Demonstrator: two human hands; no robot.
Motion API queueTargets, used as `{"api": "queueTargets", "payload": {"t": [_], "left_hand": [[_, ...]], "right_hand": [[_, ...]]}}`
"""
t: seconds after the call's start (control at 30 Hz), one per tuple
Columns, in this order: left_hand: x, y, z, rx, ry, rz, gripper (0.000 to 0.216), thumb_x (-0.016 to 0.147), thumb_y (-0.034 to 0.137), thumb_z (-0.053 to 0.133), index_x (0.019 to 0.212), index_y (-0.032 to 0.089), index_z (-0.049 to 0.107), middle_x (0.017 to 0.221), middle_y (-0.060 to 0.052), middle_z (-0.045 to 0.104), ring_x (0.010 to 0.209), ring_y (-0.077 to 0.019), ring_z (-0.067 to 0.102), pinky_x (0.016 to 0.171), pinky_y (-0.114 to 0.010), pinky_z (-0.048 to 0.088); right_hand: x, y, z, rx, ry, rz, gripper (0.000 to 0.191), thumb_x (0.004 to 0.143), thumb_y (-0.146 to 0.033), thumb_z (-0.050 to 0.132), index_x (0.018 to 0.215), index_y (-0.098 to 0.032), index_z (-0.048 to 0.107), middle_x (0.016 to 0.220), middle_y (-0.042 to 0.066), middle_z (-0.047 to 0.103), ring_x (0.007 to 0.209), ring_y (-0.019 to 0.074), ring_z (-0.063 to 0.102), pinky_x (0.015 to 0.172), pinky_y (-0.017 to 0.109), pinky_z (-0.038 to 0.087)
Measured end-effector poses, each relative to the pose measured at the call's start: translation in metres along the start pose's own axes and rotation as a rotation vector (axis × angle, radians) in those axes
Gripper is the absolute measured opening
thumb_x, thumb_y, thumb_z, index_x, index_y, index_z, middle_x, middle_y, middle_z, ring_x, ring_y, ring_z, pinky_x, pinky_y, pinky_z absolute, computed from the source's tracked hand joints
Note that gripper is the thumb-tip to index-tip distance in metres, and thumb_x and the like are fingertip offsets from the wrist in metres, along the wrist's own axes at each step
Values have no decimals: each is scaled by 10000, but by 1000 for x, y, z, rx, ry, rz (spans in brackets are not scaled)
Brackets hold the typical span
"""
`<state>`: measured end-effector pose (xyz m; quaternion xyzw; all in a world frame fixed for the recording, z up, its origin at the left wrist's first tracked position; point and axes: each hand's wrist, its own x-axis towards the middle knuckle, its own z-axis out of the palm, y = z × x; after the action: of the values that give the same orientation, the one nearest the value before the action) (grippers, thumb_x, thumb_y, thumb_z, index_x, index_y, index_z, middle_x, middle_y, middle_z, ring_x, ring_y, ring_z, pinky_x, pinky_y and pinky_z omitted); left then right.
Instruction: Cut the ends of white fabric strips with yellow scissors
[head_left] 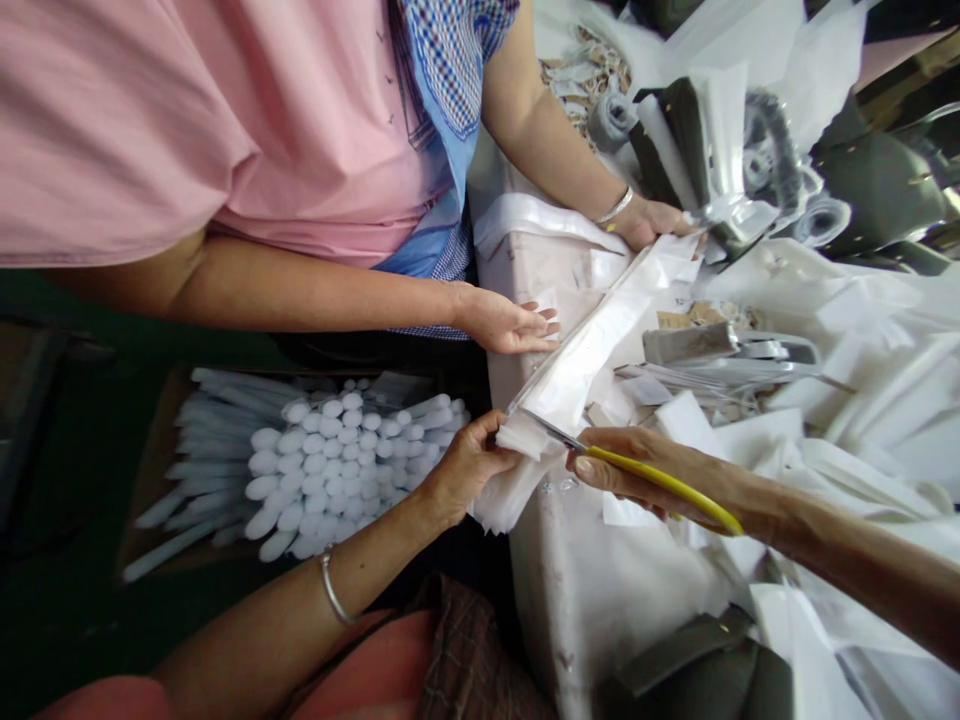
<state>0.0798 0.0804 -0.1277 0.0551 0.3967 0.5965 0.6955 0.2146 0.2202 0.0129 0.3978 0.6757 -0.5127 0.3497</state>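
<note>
Bundled white plastic bags (600, 335) stretch as one long strip across the white-covered bench (570, 600). A co-worker's hand (649, 222) grips the far end, and the left hand (465, 470) pinches the near end. The co-worker's other hand (510, 322) lies open-palmed beside the strip. The right hand (645, 480) is clenched round yellow-handled scissors (630, 468), with the blades set against the near end just beside the left fingers. No cut through the strip shows yet, as far as I can tell. Heaped white offcuts (862, 330) crowd the bench on the right. A carton (150, 470) of white round-tipped pieces (330, 460) sits lower left, well away from the blades.
</note>
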Motion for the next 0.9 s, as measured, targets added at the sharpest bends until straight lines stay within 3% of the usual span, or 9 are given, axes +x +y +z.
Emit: {"api": "queueTargets", "payload": {"t": [0.1, 0.2, 0.33, 0.47, 0.63, 0.9], "left_hand": [[0, -1, 0, -2, -1, 7, 210, 641, 180, 790, 720, 180, 596, 669, 70, 598, 631, -66, 475, 604, -202, 361], [1, -1, -2, -39, -7, -12, 245, 620, 176, 804, 699, 186, 573, 647, 76, 586, 602, -61, 469, 575, -201, 355], [3, -1, -5, -120, -38, -88, 296, 602, 176, 831, 691, 195, 549, 630, 87, 591, 584, -64, 495, 567, -199, 382], [5, -5, -9, -194, -71, -120, 310, 584, 162, 855, 723, 204, 581, 686, 81, 637, 631, -84, 558, 612, -210, 435], [7, -8, -12, -198, -81, -135, 287, 593, 179, 863, 781, 225, 651, 755, 82, 665, 681, -115, 613, 658, -254, 477], [7, -8, -11, -75, -112, -91, 231, 666, 217, 831, 854, 223, 697, 814, 71, 682, 732, -117, 644, 709, -264, 485]], "right_hand": [[1, 8, 11, 114, 90, 46, 555, 797, -743, 563, 756, -196, 485, 497, -89, 316, 393, 54, 306, 345, 166, 220], [-2, 14, 16, 186, 146, 57, 530, 800, -718, 587, 755, -195, 511, 498, -87, 340, 372, 49, 290, 330, 166, 186], [-22, 12, 6, 155, 26, 51, 590, 817, -745, 538, 984, -182, 601, 619, -46, 464, 451, 64, 405, 384, 157, 326], [-42, 14, -1, 153, -30, 58, 698, 816, -798, 455, 1159, -208, 601, 868, 44, 578, 675, 130, 552, 576, 232, 517], [-44, 23, -3, 127, -53, 93, 701, 815, -808, 439, 1135, -207, 608, 913, 65, 585, 716, 153, 561, 620, 266, 521], [-20, 13, -4, 57, -98, -10, 654, 848, -761, 461, 1134, -187, 591, 896, 50, 573, 705, 133, 551, 565, 207, 497]]}}
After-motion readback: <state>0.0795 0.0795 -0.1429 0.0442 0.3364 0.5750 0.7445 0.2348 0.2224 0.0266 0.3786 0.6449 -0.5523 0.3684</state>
